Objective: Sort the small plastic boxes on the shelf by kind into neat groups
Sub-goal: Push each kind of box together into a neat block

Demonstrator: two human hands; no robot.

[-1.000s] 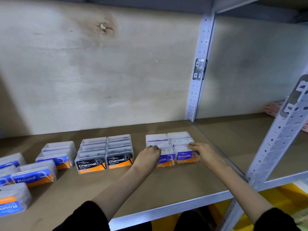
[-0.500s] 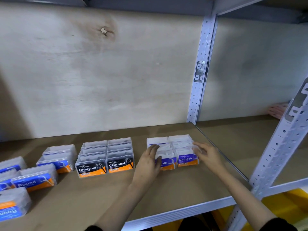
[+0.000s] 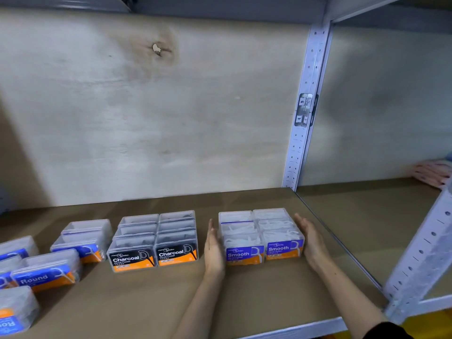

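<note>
Several clear boxes with purple "Smooth" labels (image 3: 261, 237) form a tidy two-wide block on the brown shelf board (image 3: 256, 297). My left hand (image 3: 213, 248) lies flat against the block's left side, fingers straight. My right hand (image 3: 311, 242) presses flat against its right side. Neither hand grips a box. To the left stands a neat block of black "Charcoal" boxes (image 3: 154, 241). Further left, blue "Round" boxes (image 3: 46, 270) lie loosely scattered, some at an angle.
A plywood back wall rises behind the shelf. A white perforated metal upright (image 3: 305, 106) stands at the back right, another upright (image 3: 420, 253) at the front right. Pink packets (image 3: 433, 173) lie on the neighbouring shelf bay to the right.
Both hands came off the tops of the front Smooth boxes and moved to the block's two sides, palms flat against it. The view shifted slightly downward.
</note>
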